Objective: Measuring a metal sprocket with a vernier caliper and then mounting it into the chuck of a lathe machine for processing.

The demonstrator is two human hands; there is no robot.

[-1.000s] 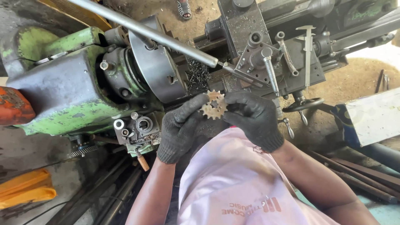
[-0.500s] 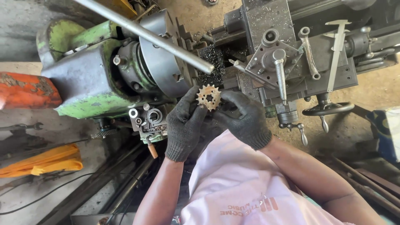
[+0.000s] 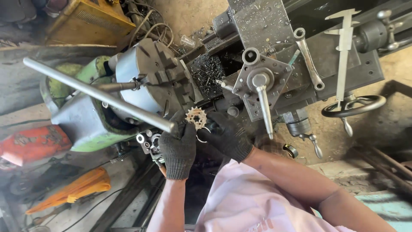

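Your gloved left hand (image 3: 178,148) and right hand (image 3: 229,137) are together pinching a small brass sprocket (image 3: 196,117), just beside the lathe chuck (image 3: 148,79).

A: Dark knit gloves on both hands: left hand (image 3: 178,148), right hand (image 3: 229,138), ribbed cuffs ending at the wrists.

B: And bare forearms above them. The shirt (image 3: 253,202) is pale pink, short-sleeved, with faint printing near the lower edge.
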